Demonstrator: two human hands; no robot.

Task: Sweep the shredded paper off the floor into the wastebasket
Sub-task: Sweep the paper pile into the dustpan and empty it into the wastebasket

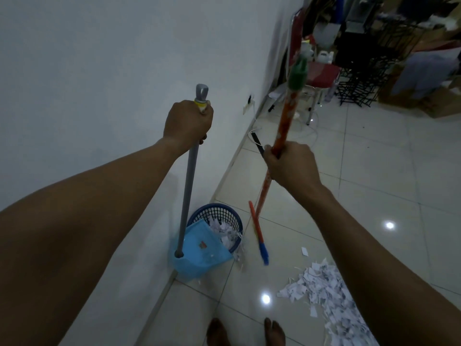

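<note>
My left hand (187, 122) grips the top of a grey pole (188, 186) whose light blue dustpan (199, 253) is tipped against the rim of a dark blue mesh wastebasket (224, 214) by the wall. Shredded paper lies inside the basket (225, 232), and a few strips hang over its edge. My right hand (290, 164) holds the orange broom handle (283, 123), which ends in a green cap at the top. The broom's lower end (259, 236), orange and blue, hovers near the floor right of the basket. A pile of shredded paper (329, 298) covers the tiles at lower right.
A white wall (99, 71) runs along the left, with a socket (249, 106) and cables low down. A red chair (321, 73), black wire racks (361, 86) and clutter fill the far right corner. My bare feet (245, 332) stand on glossy white tiles.
</note>
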